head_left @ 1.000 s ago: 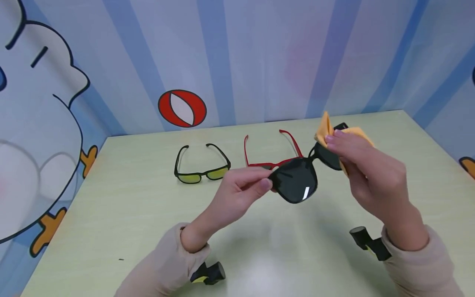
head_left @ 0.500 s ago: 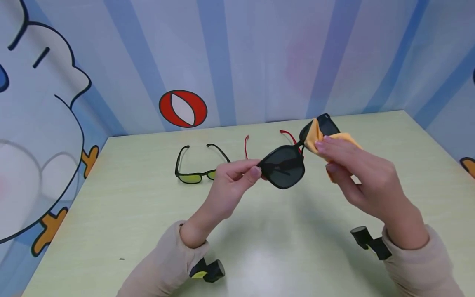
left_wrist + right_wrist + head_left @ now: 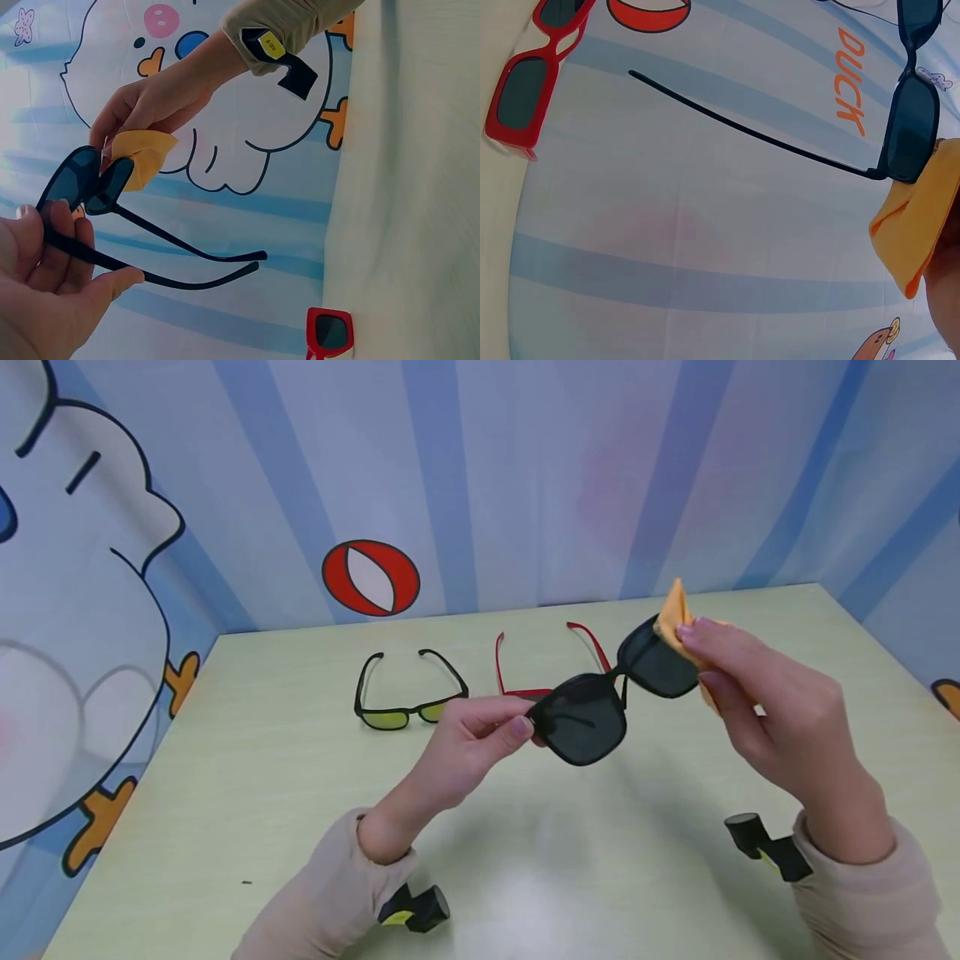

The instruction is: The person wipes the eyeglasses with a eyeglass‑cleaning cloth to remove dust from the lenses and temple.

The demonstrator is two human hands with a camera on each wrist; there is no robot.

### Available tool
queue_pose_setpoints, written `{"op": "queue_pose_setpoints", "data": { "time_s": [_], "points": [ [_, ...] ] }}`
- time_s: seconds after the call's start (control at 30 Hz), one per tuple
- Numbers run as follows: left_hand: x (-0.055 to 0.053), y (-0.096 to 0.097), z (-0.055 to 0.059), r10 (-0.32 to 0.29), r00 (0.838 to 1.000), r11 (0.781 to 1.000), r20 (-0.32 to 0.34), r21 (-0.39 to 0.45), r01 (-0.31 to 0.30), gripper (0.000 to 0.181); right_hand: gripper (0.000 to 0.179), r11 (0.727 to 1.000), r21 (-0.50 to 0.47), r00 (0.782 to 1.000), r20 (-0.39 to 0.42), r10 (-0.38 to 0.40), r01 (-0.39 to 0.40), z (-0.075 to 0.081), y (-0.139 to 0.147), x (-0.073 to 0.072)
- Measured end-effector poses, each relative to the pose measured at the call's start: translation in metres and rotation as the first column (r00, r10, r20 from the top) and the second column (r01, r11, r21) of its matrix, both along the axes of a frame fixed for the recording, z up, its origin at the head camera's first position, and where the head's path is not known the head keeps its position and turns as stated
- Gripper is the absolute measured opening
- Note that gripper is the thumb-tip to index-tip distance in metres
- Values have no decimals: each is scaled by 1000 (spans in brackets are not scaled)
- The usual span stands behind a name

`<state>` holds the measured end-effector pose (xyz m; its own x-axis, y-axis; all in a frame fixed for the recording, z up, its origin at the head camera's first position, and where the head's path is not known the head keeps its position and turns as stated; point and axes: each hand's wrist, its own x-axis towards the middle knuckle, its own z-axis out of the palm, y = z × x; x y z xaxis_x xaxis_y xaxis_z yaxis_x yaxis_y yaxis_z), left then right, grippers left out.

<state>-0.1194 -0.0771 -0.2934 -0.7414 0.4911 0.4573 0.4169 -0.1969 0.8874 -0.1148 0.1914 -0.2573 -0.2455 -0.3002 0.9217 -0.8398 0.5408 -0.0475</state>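
Note:
Black sunglasses (image 3: 583,720) with dark lenses are held tilted above the table, their right end higher in the head view. My left hand (image 3: 468,745) pinches them at the left end of the frame, near the hinge; the left wrist view shows both temples (image 3: 187,285) unfolded. Between thumb and fingers, my right hand (image 3: 783,710) pinches an orange cloth (image 3: 675,618) against the outer part of the right lens (image 3: 654,658). In the right wrist view the cloth (image 3: 915,217) covers the edge of that lens, and most of the hand is out of frame.
Black-framed glasses with yellow lenses (image 3: 385,720) stand unfolded on the table (image 3: 247,793) at left. Behind the held pair are red-framed sunglasses (image 3: 527,693), partly hidden. A striped, cartoon-printed backdrop (image 3: 495,485) rises behind the table.
The sunglasses rose and tilted, then came lower again. My right hand with the cloth moved left to the bridge side of the right lens, then back right to its outer edge.

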Motion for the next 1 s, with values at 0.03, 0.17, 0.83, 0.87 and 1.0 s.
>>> {"op": "queue_pose_setpoints", "data": {
  "time_s": [0.03,0.17,0.83,0.87,1.0],
  "points": [
    [0,0,0,-8,1000,1000,-8,-9,8,47,32,1000,-1,1000,-1,-5,5,0,0,0],
    [1,3,-1,-39,998,999,-44,-36,37,37,30,1000,-18,1000,-6,9,-9,0,-4,0],
    [0,12,-8,-16,995,1000,-99,-15,15,28,31,999,24,998,29,-49,48,-6,-8,-3],
    [1,11,-8,-17,994,1000,-106,-19,15,29,33,999,34,998,38,-41,40,-6,-8,-2],
    [1,10,-8,-16,993,1000,-116,-26,13,39,32,997,82,999,46,6,-10,-6,-10,1]
  ]
}}
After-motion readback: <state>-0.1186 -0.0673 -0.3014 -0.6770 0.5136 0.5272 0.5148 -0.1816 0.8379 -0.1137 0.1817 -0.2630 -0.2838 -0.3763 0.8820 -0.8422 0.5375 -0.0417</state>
